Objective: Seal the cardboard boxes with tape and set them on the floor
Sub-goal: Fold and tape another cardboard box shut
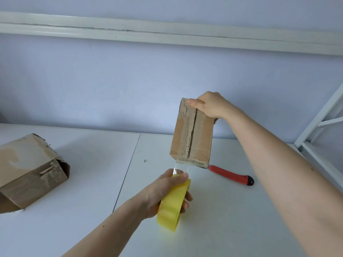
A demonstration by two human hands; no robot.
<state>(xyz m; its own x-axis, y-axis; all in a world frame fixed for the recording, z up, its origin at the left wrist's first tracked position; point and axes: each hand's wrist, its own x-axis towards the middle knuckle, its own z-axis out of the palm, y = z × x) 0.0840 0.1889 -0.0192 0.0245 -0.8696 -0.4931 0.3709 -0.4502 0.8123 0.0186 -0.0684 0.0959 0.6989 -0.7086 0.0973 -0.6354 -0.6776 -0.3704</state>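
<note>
Head camera, looking down over a white tabletop against a pale blue wall: a person's right hand grips the upper end of a small brown cardboard box, thumb pressed across the top corner and fingers curled round behind it. The box is held tilted, its upper end leaning away toward the wall, its lower end resting on or just above the table; which of the two cannot be told. Its worn face, with torn corrugated paper along the centre seam where the two flaps meet, is turned toward the camera.

The left hand is wrapped round a roll of yellowish clear packing tape, thumb over the outer rim and fingertips showing through the core. A short stretch of clear tape runs from the roll up to the lower edge of the box.

A red utility knife with a black tip lies flat on the table just right of the box's lower end. A larger, battered brown cardboard box lies on its side at the table's left edge, one end flap torn and open. A white metal rack frame stands at far right, and a white rail crosses the wall above.
</note>
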